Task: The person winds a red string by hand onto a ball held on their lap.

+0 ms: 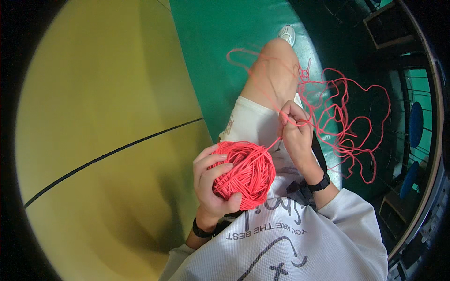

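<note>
A large ball of red cord (247,174) rests in my left hand (209,180), whose fingers and thumb wrap round its left side in front of my shirt. My right hand (296,131) is closed in a pinch on a strand of the same cord, just above and to the right of the ball. One length runs from the ball up to these fingers. Beyond them a loose tangle of red cord (344,112) spreads to the right, and a thin loop arcs over my bare leg, partly blurred.
I sit on a green padded surface (211,51) with one leg (272,70) bent ahead of me. A yellow panel (103,93) crossed by a dark seam fills the left. Dark shelving or frames (389,25) and blue round shapes (415,124) stand at the far right.
</note>
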### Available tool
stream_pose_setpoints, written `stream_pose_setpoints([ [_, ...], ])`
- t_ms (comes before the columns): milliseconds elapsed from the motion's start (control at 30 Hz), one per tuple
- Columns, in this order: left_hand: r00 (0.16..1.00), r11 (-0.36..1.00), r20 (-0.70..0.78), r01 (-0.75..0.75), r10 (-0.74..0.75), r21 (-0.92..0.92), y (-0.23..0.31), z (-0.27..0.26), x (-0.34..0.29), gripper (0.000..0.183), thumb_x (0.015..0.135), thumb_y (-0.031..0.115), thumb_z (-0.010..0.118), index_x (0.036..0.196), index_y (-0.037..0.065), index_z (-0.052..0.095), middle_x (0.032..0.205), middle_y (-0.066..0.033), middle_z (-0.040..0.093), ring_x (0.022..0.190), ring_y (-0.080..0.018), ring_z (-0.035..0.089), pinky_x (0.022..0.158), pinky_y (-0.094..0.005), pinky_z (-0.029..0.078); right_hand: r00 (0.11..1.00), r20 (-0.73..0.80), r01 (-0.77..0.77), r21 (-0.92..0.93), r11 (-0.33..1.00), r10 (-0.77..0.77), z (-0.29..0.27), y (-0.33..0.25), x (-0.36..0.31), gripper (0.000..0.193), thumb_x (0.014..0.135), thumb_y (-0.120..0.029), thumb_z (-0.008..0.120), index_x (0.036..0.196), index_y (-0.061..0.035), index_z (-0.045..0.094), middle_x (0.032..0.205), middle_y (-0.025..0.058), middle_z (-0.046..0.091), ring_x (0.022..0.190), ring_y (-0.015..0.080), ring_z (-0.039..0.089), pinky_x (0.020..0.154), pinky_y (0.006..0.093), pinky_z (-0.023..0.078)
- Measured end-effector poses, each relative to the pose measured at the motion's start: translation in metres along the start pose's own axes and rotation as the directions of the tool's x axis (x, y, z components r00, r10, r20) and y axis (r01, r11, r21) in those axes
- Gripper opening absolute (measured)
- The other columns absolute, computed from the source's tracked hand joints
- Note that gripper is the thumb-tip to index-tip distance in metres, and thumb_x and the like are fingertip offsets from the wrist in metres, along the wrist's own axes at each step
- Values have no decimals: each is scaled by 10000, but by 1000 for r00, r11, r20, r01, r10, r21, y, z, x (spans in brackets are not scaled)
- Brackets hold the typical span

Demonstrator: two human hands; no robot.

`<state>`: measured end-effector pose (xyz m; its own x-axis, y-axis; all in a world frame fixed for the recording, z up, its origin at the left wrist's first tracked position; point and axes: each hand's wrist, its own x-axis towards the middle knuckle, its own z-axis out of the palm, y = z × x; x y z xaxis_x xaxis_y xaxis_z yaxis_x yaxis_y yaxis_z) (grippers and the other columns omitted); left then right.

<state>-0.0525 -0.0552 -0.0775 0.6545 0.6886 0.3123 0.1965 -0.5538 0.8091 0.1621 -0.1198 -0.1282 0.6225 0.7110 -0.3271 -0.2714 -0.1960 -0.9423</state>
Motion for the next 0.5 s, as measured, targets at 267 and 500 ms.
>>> stream_pose_setpoints([
  [267,990,998,-143,2,-11,-63,-16,4,-21,604,783,568,679,1054,33,602,1082,-192,597,1073,-452,582,928,-580,484,977,103,211,-345,914,-187,6,17,2,185,895,-29,441,714,-61,428,645,2,381,605,94,370,523,281,293],
  [500,980,976,25,199,-197,-92,-8,-9,-13,328,813,290,607,1003,26,562,980,-160,556,1028,-370,543,1000,-517,434,980,195,92,-307,947,-32,6,55,-18,123,879,4,439,814,-18,540,637,104,481,592,168,516,551,347,423],
])
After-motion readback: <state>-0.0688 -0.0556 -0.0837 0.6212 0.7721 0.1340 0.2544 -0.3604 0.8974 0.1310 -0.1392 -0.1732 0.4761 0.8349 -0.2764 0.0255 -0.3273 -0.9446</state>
